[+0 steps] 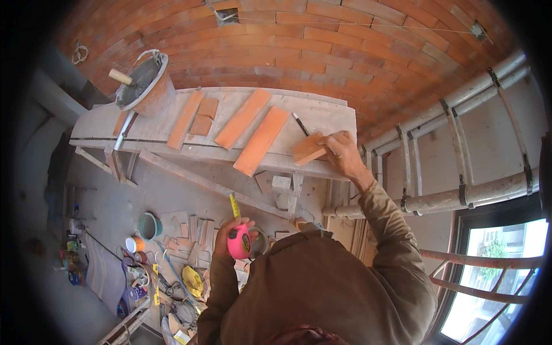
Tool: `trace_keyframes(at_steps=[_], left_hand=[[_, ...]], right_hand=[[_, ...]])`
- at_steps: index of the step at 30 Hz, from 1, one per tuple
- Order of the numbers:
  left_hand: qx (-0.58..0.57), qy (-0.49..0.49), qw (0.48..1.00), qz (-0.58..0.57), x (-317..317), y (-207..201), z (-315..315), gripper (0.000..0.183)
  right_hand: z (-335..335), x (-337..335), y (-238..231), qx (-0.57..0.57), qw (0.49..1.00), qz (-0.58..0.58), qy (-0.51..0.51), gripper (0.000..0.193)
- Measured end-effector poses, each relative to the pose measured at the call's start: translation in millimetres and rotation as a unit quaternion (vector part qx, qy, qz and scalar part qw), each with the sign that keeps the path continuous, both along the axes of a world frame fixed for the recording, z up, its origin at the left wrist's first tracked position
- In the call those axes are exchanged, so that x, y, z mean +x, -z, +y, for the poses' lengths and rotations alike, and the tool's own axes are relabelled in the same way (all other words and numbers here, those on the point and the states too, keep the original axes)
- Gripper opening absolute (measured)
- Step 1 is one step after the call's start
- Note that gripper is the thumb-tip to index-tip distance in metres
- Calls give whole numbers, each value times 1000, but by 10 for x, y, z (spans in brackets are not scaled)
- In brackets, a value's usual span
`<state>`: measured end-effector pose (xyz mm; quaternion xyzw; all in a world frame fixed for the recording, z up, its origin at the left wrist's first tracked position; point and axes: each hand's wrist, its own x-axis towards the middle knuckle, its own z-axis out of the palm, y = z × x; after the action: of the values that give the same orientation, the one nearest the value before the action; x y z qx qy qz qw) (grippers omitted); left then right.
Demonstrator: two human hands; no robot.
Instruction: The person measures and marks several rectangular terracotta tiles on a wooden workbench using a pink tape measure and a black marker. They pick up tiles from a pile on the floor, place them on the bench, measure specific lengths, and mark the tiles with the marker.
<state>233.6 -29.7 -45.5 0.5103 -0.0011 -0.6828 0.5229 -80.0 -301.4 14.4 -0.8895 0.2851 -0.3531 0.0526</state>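
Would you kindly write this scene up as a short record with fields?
Left hand: holds a pink tape measure, yellow blade out
Right hand: grips a small orange brick piece near the front edge of the work platform
On platform: long orange bricks, dark pen-like marker, bucket
Bucket contents: grey mortar-like material, pale-handled tool
Behind platform: orange brick wall

The right hand point(344, 150) is above the right end of the bench point(340, 118), its fingers bent in a pinch, its forearm point(380, 213) stretched toward it. The left hand point(222, 240), fingers curled, is before the bench's near edge.
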Motion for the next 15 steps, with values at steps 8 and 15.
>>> trace_keyframes(at_steps=[8, 15], left_hand=[[-83, 99, 991, -47, -185, -276, -371, 33], [-101, 105, 985, -88, -241, -289, -416, 32]], right_hand=[[-311, 434, 198, 17, 993, 38, -114, 31], [-337, 272, -118, 76, 994, 74, -1, 34]])
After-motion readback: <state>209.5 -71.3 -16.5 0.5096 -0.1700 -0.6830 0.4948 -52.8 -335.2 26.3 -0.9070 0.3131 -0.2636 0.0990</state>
